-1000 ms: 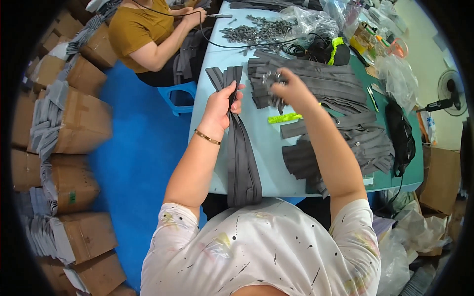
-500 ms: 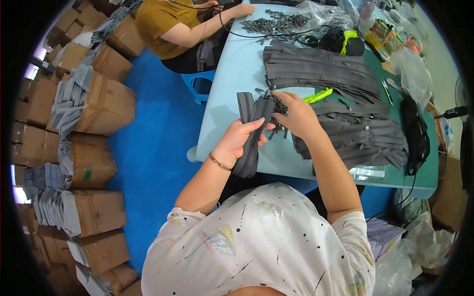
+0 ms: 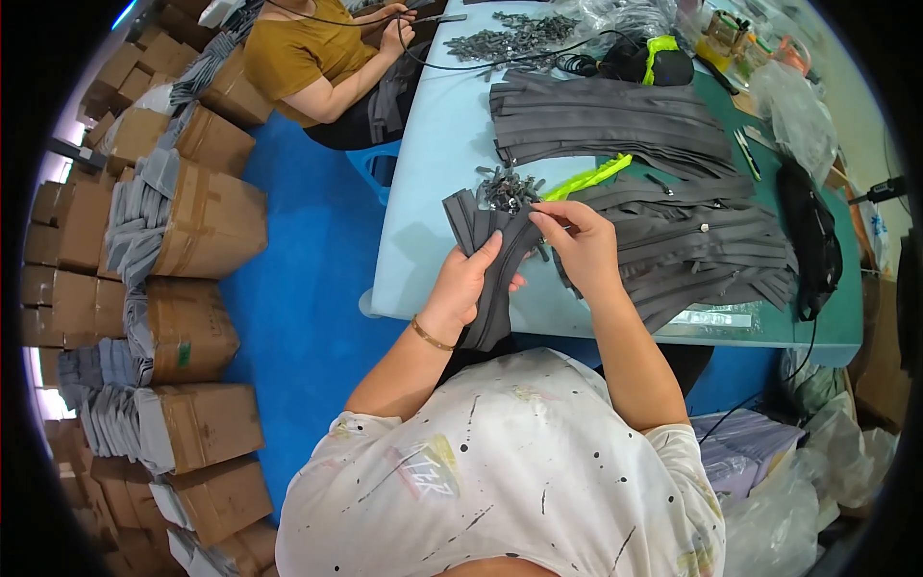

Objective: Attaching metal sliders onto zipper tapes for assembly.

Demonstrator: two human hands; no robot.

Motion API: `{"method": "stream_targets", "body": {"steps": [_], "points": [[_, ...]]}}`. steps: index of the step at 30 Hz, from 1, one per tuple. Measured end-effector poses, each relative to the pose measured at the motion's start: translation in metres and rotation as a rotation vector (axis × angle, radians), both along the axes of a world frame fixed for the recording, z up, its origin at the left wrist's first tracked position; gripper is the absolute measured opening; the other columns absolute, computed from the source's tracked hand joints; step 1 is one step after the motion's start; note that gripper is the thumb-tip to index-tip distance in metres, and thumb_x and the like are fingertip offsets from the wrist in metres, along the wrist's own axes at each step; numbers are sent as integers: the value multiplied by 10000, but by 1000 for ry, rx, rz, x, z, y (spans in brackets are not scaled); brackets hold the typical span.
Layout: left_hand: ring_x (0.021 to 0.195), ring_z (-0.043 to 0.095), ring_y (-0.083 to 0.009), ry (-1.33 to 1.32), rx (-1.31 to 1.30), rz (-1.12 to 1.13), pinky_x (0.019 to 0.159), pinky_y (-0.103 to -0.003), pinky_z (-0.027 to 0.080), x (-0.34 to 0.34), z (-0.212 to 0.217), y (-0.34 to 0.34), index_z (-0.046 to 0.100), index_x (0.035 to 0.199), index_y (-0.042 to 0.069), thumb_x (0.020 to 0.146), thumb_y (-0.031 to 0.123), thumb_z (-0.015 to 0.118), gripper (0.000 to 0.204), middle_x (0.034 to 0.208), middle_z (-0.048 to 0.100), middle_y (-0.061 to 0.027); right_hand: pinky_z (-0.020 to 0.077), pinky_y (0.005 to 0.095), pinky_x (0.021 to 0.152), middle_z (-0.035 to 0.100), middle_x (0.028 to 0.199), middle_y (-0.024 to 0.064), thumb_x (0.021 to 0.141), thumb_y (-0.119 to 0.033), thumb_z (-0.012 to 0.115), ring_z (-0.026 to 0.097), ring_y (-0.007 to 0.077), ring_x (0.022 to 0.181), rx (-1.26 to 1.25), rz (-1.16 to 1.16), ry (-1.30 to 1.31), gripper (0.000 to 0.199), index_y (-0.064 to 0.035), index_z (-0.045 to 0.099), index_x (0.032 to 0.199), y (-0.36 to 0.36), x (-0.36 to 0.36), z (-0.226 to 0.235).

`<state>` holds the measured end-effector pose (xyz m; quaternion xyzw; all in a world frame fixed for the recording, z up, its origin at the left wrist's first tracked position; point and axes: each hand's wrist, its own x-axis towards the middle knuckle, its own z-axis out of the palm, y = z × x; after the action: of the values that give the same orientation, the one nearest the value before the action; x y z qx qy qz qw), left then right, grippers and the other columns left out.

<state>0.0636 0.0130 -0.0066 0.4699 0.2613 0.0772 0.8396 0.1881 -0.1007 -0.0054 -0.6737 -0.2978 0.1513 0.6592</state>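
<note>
My left hand (image 3: 465,287) is closed around a few dark grey zipper tapes (image 3: 491,315), its thumb lying across them. They run from above the table edge down toward my lap, and their upper ends fan apart. With finger and thumb my right hand (image 3: 586,245) pinches the upper end of the rightmost tape. Whether a small part is also between those fingers is too small to tell. Just beyond both hands lies a small heap of dark metal zipper sliders (image 3: 510,183), partly covered by the tapes.
Bundles of grey zipper tapes (image 3: 615,120) lie on the table (image 3: 423,231), with a neon yellow strip (image 3: 586,178) between them. Far off is a larger slider pile (image 3: 510,43). A co-worker in a mustard shirt (image 3: 298,58) sits far left. Cardboard boxes (image 3: 207,221) line the left side.
My right hand has moved from the slider heap to the end of the rightmost tape and now pinches it. The held tapes have spread at the top. The co-worker's hands have come together.
</note>
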Motion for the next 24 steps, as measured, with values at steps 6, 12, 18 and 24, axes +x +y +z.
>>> {"method": "stream_targets", "body": {"steps": [6,12,18,24], "points": [[587,568,-133,-38,180,308,510,-252,455,-3,-17,0,546,963,9,931,264,502,261,758,612,-70,472,197,630,627,817,2,815,-35,645,565,62,715,109,19,249,155,-28,663,969,-2,-6,-8],[573,406,-20,-8,609,141,503,-194,340,-25,9,15,613,923,27,810,165,687,193,635,488,60,493,218,668,628,834,11,823,-13,626,585,82,735,35,220,231,152,-32,662,969,-10,-24,-3],[561,501,-272,-326,1375,2,527,-295,404,-40,8,-1,629,893,23,597,-16,662,301,674,522,-92,485,230,592,615,761,39,822,-13,612,582,92,678,11,159,-51,132,-20,648,949,-22,-64,-5],[549,504,-230,-354,1392,-112,489,-314,392,-66,-9,-10,578,876,18,786,9,591,92,686,553,-99,482,202,612,624,814,-3,878,-108,585,570,65,683,82,268,944,146,-4,624,972,-29,-68,-23]]}}
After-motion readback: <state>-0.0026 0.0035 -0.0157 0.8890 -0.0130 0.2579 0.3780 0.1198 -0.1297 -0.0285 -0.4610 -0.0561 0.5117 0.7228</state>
